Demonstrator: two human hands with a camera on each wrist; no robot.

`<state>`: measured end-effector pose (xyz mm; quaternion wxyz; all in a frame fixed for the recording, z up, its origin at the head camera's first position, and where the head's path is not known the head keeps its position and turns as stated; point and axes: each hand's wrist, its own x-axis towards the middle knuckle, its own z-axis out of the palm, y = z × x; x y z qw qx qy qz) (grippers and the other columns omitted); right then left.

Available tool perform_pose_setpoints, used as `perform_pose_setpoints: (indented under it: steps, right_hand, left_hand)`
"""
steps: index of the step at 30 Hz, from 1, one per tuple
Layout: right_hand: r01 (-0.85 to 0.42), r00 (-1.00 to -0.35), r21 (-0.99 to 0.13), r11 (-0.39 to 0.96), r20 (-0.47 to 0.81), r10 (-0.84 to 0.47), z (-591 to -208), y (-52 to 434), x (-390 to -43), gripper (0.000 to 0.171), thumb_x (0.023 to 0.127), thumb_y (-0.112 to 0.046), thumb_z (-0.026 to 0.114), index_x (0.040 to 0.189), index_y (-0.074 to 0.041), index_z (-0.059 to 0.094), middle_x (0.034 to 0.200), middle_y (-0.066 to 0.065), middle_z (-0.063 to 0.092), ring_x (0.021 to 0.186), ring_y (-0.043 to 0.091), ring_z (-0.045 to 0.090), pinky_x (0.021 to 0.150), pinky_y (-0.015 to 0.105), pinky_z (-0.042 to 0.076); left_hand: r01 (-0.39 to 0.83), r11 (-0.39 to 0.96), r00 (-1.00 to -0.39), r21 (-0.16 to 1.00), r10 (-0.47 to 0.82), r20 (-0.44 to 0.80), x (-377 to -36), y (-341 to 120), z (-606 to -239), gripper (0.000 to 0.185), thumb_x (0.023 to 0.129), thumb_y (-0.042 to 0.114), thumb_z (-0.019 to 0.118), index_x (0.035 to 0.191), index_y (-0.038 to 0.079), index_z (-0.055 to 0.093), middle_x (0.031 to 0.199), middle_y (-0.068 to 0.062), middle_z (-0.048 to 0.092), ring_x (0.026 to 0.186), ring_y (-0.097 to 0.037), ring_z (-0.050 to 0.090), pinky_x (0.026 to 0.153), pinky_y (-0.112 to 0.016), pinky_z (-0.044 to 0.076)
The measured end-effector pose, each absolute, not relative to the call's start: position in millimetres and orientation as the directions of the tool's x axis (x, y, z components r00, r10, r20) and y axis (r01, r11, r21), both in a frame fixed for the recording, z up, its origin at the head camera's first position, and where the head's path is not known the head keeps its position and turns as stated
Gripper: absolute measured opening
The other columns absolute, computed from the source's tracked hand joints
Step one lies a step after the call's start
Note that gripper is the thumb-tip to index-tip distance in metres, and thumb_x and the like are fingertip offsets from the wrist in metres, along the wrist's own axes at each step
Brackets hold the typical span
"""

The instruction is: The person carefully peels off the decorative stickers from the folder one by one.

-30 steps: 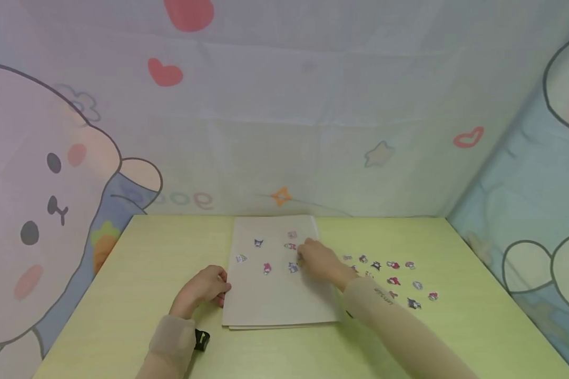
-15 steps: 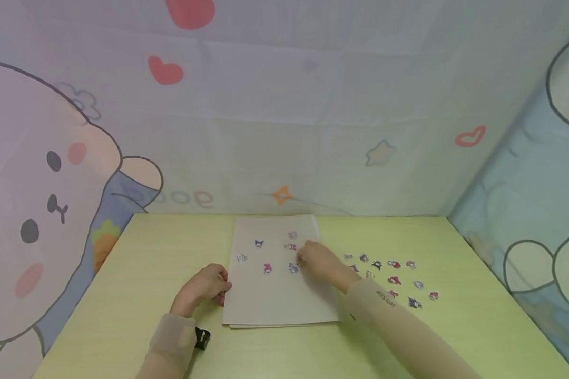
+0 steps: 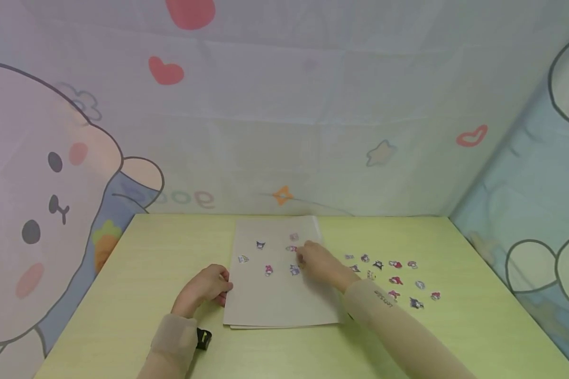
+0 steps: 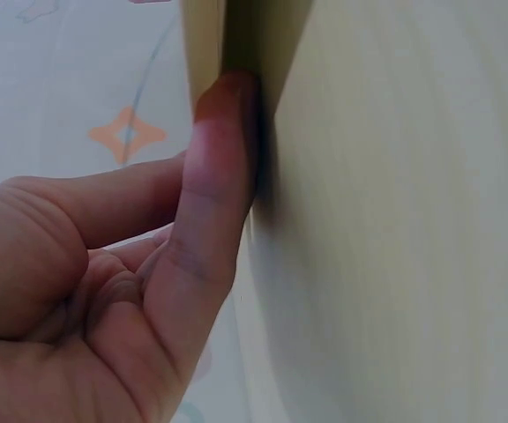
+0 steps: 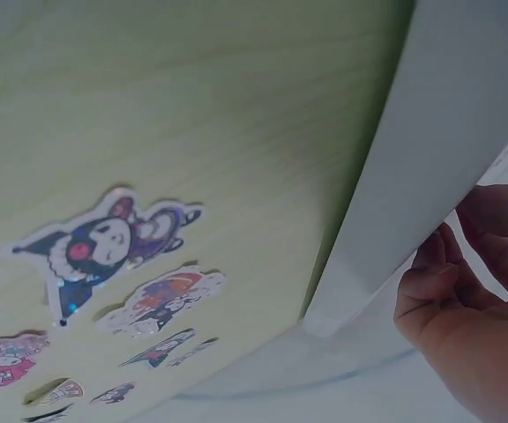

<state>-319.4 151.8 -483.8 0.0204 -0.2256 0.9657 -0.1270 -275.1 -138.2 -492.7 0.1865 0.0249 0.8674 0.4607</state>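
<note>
White paper, apparently more than one layer, lies on the table with several small cartoon stickers on its upper half. My left hand grips its left edge. In the left wrist view, a finger of that hand reaches under the edge while the thumb is on the other side. My right hand is over the paper's right side, fingers curled, tips beside a red sticker and a bluish sticker. In the right wrist view, the right hand's fingertips are bunched close together; whether a sticker is between them is hidden.
Several loose stickers lie on the yellow table right of the paper, among them a dark one and a red one. A printed cloth hangs behind the table. A black strap is at the left wrist.
Both hands stay almost where they were. The whole view shifts very slightly, and the right fingertips make at most a tiny movement at the same spot.
</note>
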Motion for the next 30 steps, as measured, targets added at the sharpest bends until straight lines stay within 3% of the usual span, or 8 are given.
perform_pose_setpoints:
  steps: [19,30]
  right_hand:
    - [-0.440,-0.881,-0.340,0.832,-0.016,-0.473,-478,158,-329,0.004,0.096,-0.005,0.057,0.099,-0.005,0.060,0.088,0.004,0.055,0.085,0.020,0.055,0.083,0.037,0.050]
    - [-0.455,-0.871,-0.402,0.794,0.019,-0.490,-460,175,-331,0.010,0.100,-0.008,0.054,0.091,-0.013,0.054,0.080,-0.002,0.055,0.073,0.014,0.051,0.068,0.030,0.045]
  left_hand:
    - [-0.134,0.565,-0.928,0.814,0.218,-0.304,-274,-137,-493,0.006,0.094,-0.002,0.060,0.094,-0.002,0.054,0.079,-0.012,0.061,0.060,-0.020,0.063,0.058,-0.030,0.053]
    - [-0.133,0.568,-0.928,0.812,0.216,-0.303,-272,-138,-492,0.006,0.094,-0.002,0.060,0.094,-0.002,0.054,0.079,-0.013,0.059,0.059,-0.020,0.062,0.058,-0.030,0.053]
